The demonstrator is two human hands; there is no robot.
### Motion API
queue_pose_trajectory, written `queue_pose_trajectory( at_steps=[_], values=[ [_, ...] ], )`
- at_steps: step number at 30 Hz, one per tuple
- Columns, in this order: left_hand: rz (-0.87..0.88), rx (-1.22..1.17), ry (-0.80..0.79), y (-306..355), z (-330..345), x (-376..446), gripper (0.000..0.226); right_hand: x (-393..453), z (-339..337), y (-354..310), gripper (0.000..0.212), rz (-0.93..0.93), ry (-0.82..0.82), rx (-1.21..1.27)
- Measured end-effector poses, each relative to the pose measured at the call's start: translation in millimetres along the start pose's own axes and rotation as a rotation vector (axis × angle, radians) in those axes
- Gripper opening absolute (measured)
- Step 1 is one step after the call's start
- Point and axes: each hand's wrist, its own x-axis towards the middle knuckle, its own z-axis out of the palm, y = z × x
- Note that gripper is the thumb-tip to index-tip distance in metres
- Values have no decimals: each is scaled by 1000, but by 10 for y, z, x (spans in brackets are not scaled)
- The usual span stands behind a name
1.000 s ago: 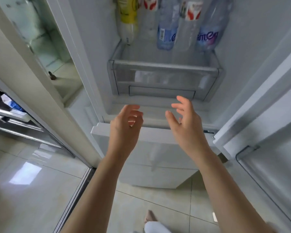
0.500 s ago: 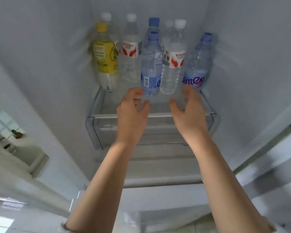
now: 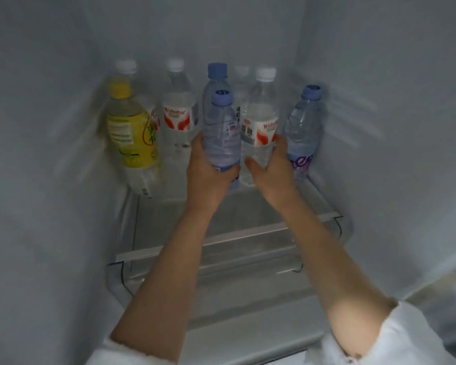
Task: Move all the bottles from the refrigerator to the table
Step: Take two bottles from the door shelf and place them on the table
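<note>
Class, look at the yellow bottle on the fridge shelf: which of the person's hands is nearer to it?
Left. The left hand grips a blue-capped bottle two bottles from the yellow bottle; the right hand is farther off.

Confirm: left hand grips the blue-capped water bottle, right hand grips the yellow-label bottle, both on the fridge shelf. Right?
Not quite. In the head view the left hand does grip the blue-capped water bottle, but the right hand grips the white-capped bottle with the red-and-white label. The yellow-label bottle stands untouched at the far left of the fridge shelf.
</note>
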Motion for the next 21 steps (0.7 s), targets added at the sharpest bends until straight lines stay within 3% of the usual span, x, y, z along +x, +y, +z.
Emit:
queue_pose_trajectory(
  at_steps=[7,15,21],
  values=[
    [-47,-32,41,-39,31,62,62,112,118,82,66,-43,67,28],
    [-40,-14,177,40,-6,-32,71,29,75,57,66,-41,60,39],
    [-41,-64,177,237,-100,-210,66,-238,-194,-176,61,-79,40,103]
  ],
)
